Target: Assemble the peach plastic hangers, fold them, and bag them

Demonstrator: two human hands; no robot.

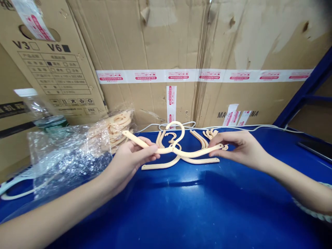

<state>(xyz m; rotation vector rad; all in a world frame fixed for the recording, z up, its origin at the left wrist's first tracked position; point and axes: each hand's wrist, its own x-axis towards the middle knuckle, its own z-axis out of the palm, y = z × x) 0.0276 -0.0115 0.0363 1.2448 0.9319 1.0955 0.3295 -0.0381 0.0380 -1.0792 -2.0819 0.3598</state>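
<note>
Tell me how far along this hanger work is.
Looks done: a second hanger lies flat on the blue table beneath the hands. In hand: the left hand and right hand each pinch one end of a cream hanger just above it. Seemingly left: loose pieces at the back of the table, and bagged hangers in the clear bag on the left.

Taped cardboard boxes (181, 52) stand stacked behind a glossy blue table (181, 207); a blue metal frame (306, 90) rises at right
</note>
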